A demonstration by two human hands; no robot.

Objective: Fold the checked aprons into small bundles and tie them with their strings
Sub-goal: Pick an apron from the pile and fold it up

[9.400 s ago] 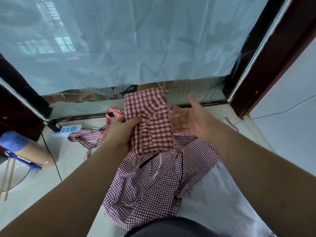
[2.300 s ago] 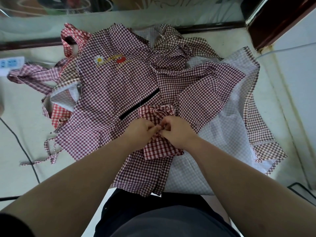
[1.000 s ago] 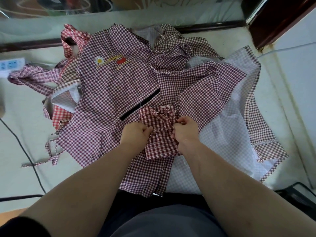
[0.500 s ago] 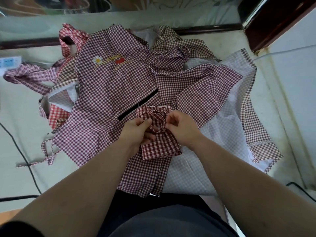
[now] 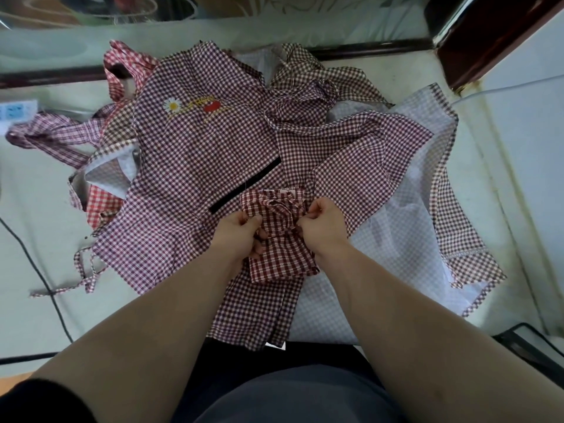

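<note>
A small folded red-checked apron bundle (image 5: 280,239) lies on top of the spread aprons, right in front of me. Its strings cross in a knot (image 5: 279,209) at the bundle's top. My left hand (image 5: 239,236) pinches a string at the bundle's left side. At the right side, my right hand (image 5: 323,228) pinches the other string end. Under them lies an unfolded maroon-checked apron (image 5: 195,148) with a daisy and a red embroidered motif and a black pocket slit.
More checked aprons are heaped around: a red one (image 5: 122,65) at the back left, a brownish one (image 5: 305,68) behind, a pale-backed one (image 5: 427,209) at the right. A white power strip (image 5: 15,109) and a black cable (image 5: 39,276) lie on the left floor. A dark wooden frame (image 5: 488,41) stands at the back right.
Earlier I held the folded bundle up at a window. Now it lies on the pile and over the last second my hands have drawn slightly apart on the strings at the knot.
</note>
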